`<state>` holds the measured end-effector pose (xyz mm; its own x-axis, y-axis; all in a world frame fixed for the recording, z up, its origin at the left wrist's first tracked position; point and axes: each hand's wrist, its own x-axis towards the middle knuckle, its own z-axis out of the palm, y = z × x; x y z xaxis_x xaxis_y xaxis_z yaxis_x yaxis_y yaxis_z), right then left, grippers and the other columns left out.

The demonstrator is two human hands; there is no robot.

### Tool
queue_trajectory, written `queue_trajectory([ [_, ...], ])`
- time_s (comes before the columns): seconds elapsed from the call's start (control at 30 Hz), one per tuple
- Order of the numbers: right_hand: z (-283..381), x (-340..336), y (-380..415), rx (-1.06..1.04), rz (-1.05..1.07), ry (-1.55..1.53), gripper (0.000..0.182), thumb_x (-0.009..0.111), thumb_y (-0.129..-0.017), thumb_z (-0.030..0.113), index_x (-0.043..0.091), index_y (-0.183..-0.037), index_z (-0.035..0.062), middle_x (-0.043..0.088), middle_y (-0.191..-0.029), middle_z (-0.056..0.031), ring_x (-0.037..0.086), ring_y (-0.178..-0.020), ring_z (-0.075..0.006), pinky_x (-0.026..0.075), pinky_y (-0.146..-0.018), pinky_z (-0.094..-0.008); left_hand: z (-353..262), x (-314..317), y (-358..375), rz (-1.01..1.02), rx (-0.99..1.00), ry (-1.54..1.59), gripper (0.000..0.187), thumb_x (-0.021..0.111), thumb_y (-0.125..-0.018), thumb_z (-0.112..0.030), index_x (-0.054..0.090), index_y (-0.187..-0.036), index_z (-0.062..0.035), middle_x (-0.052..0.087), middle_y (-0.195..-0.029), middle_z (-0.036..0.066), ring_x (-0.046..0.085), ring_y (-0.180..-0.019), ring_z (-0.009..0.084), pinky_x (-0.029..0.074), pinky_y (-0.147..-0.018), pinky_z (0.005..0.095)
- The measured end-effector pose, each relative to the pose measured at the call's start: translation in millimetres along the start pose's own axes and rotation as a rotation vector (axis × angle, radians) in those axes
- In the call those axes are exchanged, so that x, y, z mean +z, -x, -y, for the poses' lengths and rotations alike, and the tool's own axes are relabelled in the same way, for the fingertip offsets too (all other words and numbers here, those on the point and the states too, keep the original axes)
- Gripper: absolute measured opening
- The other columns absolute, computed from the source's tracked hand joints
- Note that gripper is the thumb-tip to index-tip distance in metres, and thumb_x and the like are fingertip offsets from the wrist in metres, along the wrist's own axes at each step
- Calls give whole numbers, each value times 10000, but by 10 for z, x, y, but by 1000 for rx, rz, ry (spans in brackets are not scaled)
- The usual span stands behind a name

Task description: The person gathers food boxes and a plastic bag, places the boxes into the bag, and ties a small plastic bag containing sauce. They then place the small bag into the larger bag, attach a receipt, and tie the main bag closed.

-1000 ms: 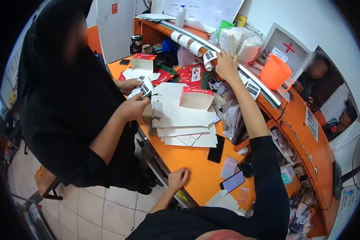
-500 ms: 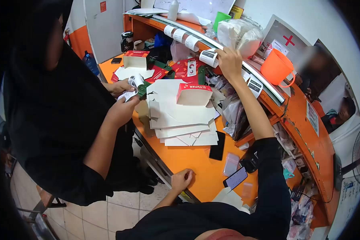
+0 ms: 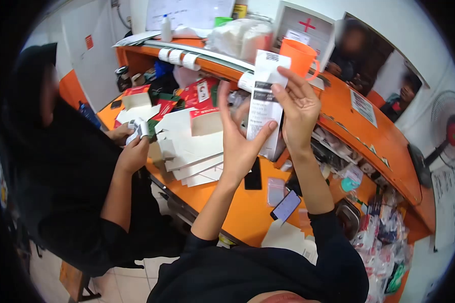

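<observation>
A long printed receipt [image 3: 262, 108] hangs upright in front of me, with a square code at its top and dark bands across the middle. My right hand [image 3: 299, 108] pinches its upper right edge between thumb and fingers. At the receipt's lower left, my left hand [image 3: 237, 144] has its fingers spread apart; its thumb lies across the paper's front, and some fingers are partly hidden behind it. Other curled receipts [image 3: 191, 61] hang along the orange shelf edge, one of them [image 3: 245, 81] just left of the held paper.
Flattened white boxes [image 3: 182, 136] and a red-and-white box [image 3: 205, 122] lie on the orange desk. Nearby are a lit phone [image 3: 286, 206], a dark phone [image 3: 253, 175] and an orange mug [image 3: 297, 56]. A co-worker [image 3: 76, 166] stands left, holding a paper strip [image 3: 136, 131].
My right hand has taken a receipt from the shelf edge and brought it in front of me. My left hand has risen from the desk edge to the receipt. The view has shifted right.
</observation>
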<state>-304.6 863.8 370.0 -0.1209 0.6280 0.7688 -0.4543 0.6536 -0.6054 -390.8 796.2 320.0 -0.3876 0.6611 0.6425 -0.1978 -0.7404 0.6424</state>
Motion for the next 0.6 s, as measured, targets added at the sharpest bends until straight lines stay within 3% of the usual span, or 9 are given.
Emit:
queue_trajectory([
  [0.03,54,-110,-24,-10,-25,19,310,651,-855,-45,608,-1161,-76,682,-1031,-118,627,-897,-90,511,-775,-216,-84,69,96,68,-306,141,705,675,-863,-5,281,-1447,8,617,-1152,180,649,-961,163,565,-778,280],
  [0.07,103,-222,-57,-16,-39,-20,314,644,-857,-44,607,-1168,-73,680,-1042,-119,627,-905,-93,509,-790,-217,80,8,164,217,-374,-60,396,624,-929,-85,496,-1275,58,690,-957,134,671,-849,128,567,-698,260],
  [0.13,189,-467,-83,-29,-82,-35,318,637,-859,-43,606,-1175,-70,678,-1054,-120,628,-914,-97,508,-805,-218,134,114,331,326,-575,44,280,574,-975,-175,581,-1147,47,703,-891,126,677,-849,124,567,-664,269],
  [0.33,439,-1057,-29,-10,-100,145,325,673,-848,-14,623,-1166,-56,685,-1051,-136,643,-930,-116,519,-817,-229,331,468,561,511,-628,238,301,476,-1021,-223,520,-1188,23,694,-970,129,697,-781,153,562,-656,259],
  [0.4,527,-1225,-79,18,-131,177,287,699,-821,-27,650,-1103,-48,699,-995,-127,653,-907,-121,526,-811,-235,416,575,614,541,-663,282,288,451,-1030,-213,495,-1205,11,673,-929,71,696,-777,140,540,-601,226],
  [0.47,528,-1451,-210,-3,-103,281,214,714,-787,-56,673,-997,-44,710,-913,-108,664,-863,-129,532,-794,-244,556,641,651,517,-715,169,283,437,-1035,-206,506,-1212,5,567,-776,-17,620,-685,63,481,-560,181],
  [0.5,509,-1519,-266,-103,-104,331,92,711,-763,-84,687,-833,-30,710,-837,-89,662,-807,-121,531,-766,-246,581,668,598,512,-719,364,279,430,-1038,-207,519,-1220,-16,408,-688,-65,455,-548,17,397,-500,161],
  [0.53,473,-1603,-305,-104,-112,338,92,711,-763,-84,687,-833,-30,710,-837,-89,662,-807,-121,531,-766,-246,639,698,536,548,-664,235,276,439,-1034,-196,534,-1235,-33,345,-689,-82,316,-533,13,283,-467,176],
  [0.6,357,-1764,-371,-241,-39,408,88,705,-744,-97,681,-726,-14,704,-797,-74,652,-763,-112,525,-734,-252,744,697,423,586,-724,323,296,463,-1025,-232,533,-1232,-33,416,-705,-79,372,-537,12,298,-462,169],
])
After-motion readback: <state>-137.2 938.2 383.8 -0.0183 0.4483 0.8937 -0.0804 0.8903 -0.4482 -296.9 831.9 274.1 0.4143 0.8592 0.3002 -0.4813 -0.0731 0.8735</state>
